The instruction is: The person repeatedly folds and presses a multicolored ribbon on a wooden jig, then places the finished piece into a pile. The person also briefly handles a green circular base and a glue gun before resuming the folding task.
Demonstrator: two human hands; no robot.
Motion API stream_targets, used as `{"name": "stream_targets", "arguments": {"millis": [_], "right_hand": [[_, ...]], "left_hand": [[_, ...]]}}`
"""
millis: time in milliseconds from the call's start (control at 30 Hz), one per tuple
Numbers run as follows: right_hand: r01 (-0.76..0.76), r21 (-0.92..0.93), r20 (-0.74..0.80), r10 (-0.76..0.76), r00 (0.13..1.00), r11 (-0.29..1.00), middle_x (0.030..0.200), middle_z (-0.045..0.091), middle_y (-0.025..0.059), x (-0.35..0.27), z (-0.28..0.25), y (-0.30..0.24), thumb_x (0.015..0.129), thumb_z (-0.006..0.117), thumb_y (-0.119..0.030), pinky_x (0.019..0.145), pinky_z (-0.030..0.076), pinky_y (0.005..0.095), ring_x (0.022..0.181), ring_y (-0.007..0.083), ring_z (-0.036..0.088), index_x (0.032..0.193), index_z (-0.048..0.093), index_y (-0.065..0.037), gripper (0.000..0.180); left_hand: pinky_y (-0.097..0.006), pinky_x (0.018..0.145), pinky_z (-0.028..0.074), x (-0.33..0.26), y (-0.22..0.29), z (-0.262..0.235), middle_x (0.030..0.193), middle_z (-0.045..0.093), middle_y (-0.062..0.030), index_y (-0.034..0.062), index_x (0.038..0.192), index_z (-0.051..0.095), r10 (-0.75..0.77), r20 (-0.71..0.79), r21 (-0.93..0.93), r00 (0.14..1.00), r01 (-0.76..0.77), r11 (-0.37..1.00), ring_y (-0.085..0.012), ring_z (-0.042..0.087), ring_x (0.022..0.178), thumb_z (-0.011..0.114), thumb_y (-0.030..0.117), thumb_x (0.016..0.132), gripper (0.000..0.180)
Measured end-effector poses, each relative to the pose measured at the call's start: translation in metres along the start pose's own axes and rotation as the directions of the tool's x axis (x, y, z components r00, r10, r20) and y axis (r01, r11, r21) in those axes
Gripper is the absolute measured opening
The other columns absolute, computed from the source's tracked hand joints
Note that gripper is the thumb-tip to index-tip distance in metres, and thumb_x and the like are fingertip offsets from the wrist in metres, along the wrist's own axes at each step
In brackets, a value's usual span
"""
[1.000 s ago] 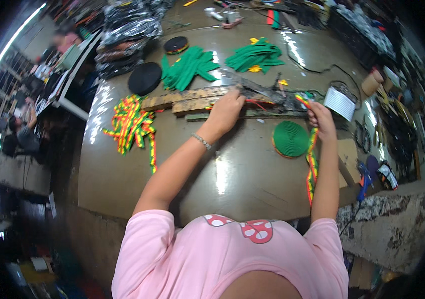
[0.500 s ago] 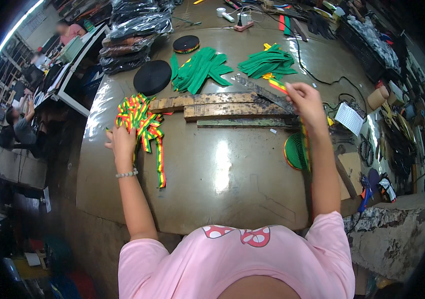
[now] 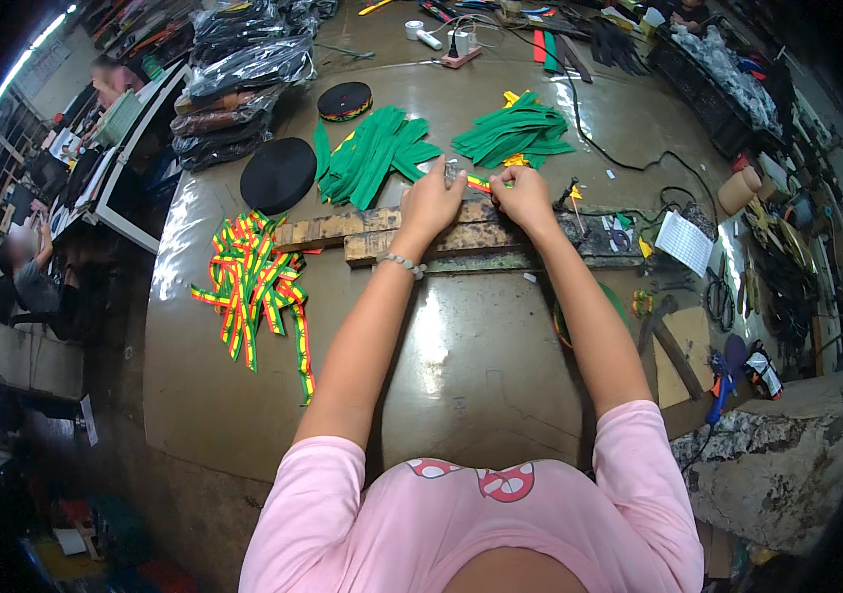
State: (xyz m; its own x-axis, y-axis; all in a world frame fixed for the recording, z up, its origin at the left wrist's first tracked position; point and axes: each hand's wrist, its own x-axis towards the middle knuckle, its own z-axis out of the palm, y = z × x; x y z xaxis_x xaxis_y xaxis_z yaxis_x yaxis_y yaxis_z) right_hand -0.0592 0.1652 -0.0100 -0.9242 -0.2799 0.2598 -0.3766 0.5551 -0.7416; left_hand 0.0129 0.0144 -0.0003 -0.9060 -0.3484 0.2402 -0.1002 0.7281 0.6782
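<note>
Seen from the head camera, a person in a pink top reaches both bare arms up the centre of the frame to a worn wooden board [image 3: 372, 232] lying across a brown worktop [image 3: 471, 366]. The left hand [image 3: 431, 201] and the right hand [image 3: 523, 196] sit close together at the board's upper edge, each grip pinched on an end of a short red, yellow and green striped ribbon strip [image 3: 481, 182] stretched between them, just above centre frame. A beaded bracelet [image 3: 405, 263] circles the left wrist. At left of centre, a loose heap of striped ribbon pieces [image 3: 253, 287] fans over the worktop, well apart from the hands. Above the board lie two piles of green strips [image 3: 372, 158], one at centre and one to its right, with a black disc [image 3: 278, 175] and a black ribbon roll [image 3: 344, 101] to their left. Black bagged bundles [image 3: 233, 79] fill the upper left. A paper note [image 3: 685, 242] and tangled cables sit at the right edge, and another person is seated at far left.
</note>
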Motion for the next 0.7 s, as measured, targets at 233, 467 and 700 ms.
{"name": "stream_targets", "arguments": {"millis": [233, 467, 700], "right_hand": [[0.074, -0.186, 0.088, -0.059, 0.994, 0.980, 0.068, 0.064, 0.0130, -0.007, -0.031, -0.034, 0.077, 0.064, -0.025, 0.060, 0.048, 0.0345, 0.065, 0.0243, 0.064, 0.073, 0.064, -0.001, 0.024], [0.054, -0.199, 0.212, -0.011, 0.977, 0.979, 0.064, 0.060, 0.0085, -0.035, -0.162, -0.039, 0.075, 0.069, -0.033, 0.057, 0.044, 0.0302, 0.059, 0.0165, 0.056, 0.074, 0.065, -0.001, 0.033], [-0.423, 0.157, 0.308, 0.363, 0.880, 0.893, 0.057, 0.042, -0.0092, -0.072, -0.172, 0.037, 0.081, 0.067, -0.033, 0.044, 0.023, 0.0221, 0.049, 0.0029, 0.034, 0.070, 0.060, -0.008, 0.028]], "left_hand": [[-0.040, 0.079, 0.046, -0.006, 0.019, -0.002, 0.093, 0.066, -0.0156, 0.0040, 0.129, 0.043, -0.061, 0.010, 0.163, 0.998, 0.058, 0.985, -0.0301, 0.063, 0.090, 0.061, 0.064, 0.067, 0.088], [-0.040, 0.084, 0.045, 0.003, 0.015, -0.002, 0.107, 0.061, -0.0202, 0.0050, 0.131, 0.039, -0.125, 0.060, 0.161, 0.990, 0.114, 0.980, -0.0335, 0.060, 0.099, 0.063, 0.065, 0.063, 0.094], [-0.041, 0.086, 0.043, 0.005, 0.012, 0.000, 0.110, 0.060, -0.0192, 0.0069, 0.133, 0.037, -0.139, 0.093, 0.159, 0.986, 0.123, 0.979, -0.0329, 0.058, 0.102, 0.064, 0.065, 0.063, 0.095]]}}
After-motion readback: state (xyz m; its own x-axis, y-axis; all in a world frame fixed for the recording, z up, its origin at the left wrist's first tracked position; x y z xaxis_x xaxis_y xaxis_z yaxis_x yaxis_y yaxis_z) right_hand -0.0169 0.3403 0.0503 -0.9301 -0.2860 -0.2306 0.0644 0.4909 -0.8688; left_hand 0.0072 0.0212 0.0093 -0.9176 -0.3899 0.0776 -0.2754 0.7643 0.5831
